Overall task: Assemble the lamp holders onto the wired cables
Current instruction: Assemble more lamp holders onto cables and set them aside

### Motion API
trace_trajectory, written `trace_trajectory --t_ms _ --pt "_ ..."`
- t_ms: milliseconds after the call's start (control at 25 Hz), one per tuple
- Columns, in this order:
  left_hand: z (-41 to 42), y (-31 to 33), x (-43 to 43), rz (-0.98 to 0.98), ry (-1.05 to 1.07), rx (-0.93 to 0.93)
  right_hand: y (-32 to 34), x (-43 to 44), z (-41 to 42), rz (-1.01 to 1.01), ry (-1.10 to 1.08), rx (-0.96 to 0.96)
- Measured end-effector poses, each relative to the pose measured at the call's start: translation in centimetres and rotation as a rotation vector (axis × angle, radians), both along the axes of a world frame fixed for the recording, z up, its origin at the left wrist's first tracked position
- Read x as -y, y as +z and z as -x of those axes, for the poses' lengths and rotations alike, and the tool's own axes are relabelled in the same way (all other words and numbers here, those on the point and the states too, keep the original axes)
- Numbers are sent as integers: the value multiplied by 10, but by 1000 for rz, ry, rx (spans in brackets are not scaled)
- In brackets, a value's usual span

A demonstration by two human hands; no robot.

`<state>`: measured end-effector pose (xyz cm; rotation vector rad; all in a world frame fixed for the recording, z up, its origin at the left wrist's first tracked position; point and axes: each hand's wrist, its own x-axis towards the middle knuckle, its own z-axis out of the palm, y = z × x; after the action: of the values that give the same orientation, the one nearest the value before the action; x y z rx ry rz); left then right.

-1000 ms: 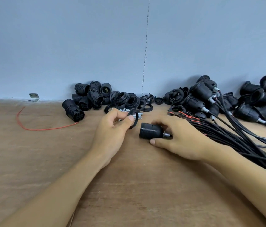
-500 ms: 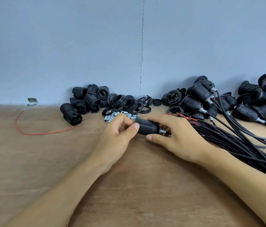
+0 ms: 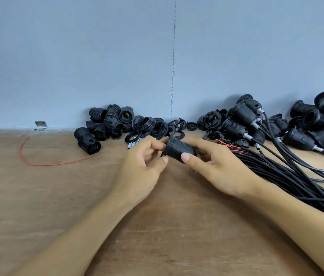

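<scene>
A black holder [image 3: 180,151] lies on its side between the two hands at the middle of the worktop [image 3: 57,196], its wide collar [image 3: 168,144] facing left. The left hand [image 3: 143,164] comes in from the near left with its fingers curled, and its thumb and forefinger pinch the collar's rim. The right hand [image 3: 221,168] grips the ribbed body from the right, with the thumb pressed on the near side and the fingers wrapped over the far side. The holder's right end is hidden in that hand, so I cannot tell whether a cable enters it.

Just right of the right hand, a thick bundle of black cables [image 3: 288,176] runs to the near right, with red wire ends showing at its far tip. Beyond it, against the wall [image 3: 97,56], wired holders [image 3: 242,120] lie heaped. Far left of centre is a pile of bare holders [image 3: 105,124], with loose rings [image 3: 153,126] beside it. A few small metal parts [image 3: 135,142] lie just behind the left hand. A red wire [image 3: 37,163] curves across the worktop at the left, well apart from the hands, and a small metal bracket [image 3: 40,125] sits at the foot of the wall.
</scene>
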<state>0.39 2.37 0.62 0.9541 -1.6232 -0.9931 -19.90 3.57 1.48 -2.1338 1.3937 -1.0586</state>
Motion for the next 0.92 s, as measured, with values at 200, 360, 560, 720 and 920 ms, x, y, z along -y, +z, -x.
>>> trace_trajectory --t_ms 200,360,560,720,920 --pt "6 1 -6 -50 3 -98 -4 1 -1 8 -17 16" --pt "10 4 -6 -12 -17 -136 -5 0 -3 32 -23 4" --pt "11 2 -9 128 48 -123 -2 2 -1 21 -103 123" --pt "6 -2 -6 174 195 83 -2 0 -3 41 -96 120" --pt "12 5 -5 -86 53 -127 -3 -4 -5 86 -60 -15"
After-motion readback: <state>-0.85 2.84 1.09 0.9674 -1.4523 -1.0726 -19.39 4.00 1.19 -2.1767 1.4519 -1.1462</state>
